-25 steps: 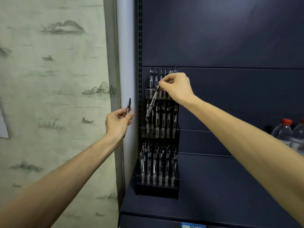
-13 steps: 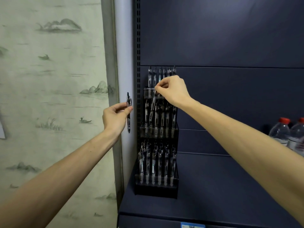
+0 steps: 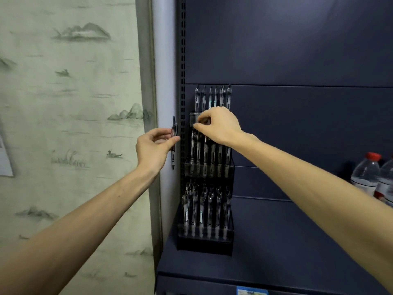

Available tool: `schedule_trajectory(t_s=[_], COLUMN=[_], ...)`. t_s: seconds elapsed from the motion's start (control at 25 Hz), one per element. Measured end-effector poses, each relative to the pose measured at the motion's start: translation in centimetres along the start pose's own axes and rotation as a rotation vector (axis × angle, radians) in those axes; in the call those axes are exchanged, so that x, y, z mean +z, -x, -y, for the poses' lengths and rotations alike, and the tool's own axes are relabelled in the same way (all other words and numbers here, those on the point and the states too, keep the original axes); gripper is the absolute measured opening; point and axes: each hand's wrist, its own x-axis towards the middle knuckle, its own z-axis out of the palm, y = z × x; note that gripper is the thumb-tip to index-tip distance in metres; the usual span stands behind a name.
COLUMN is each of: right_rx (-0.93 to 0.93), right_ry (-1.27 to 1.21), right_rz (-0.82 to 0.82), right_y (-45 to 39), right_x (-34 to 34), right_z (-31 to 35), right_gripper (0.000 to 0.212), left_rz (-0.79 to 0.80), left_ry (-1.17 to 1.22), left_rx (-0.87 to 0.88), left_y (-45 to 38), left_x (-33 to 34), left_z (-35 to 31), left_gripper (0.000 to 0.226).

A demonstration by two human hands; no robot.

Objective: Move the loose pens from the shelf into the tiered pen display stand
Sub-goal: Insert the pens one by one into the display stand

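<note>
A shop — dark slotted retail shelving (image 3: 297, 50), shelf-edge price label (image 3: 252, 291).

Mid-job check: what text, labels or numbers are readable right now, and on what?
No text is legible.
Shelf-edge tag: blue and white, print blurred and cut off by the frame.
Water bottles: label bands too blurred to read.
Pens in the display stand: barrel markings too small to read.

Pale green wallpaper (image 3: 70, 99) with ink-wash mountains and boats across left half of frame. Grey vertical trim (image 3: 146, 81) beside it. Dark navy shelving back panel (image 3: 297, 50) filling right half, perforated upright (image 3: 182, 60) along its left edge. Water bottles (image 3: 374, 177) at right edge.
</note>
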Motion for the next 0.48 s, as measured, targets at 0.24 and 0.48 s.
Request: schedule_trajectory(t_s=[0.24, 0.48], right_rx=[-0.044, 0.025], right_ry=[-0.411, -0.497], right_rz=[0.067, 0.091], right_y=[0.2, 0.4], right_x=[1.0, 1.4], right_z=[2.5, 2.8], right_gripper=[0.015, 0.021], left_rz=[0.013, 0.09], left_ry=[0.081, 0.095], left_rx=[-0.054, -0.061], left_y=[1.2, 1.9], left_x=[-0.2, 0.0], left_z=[-0.2, -0.4], left_gripper=[0.018, 0.02])
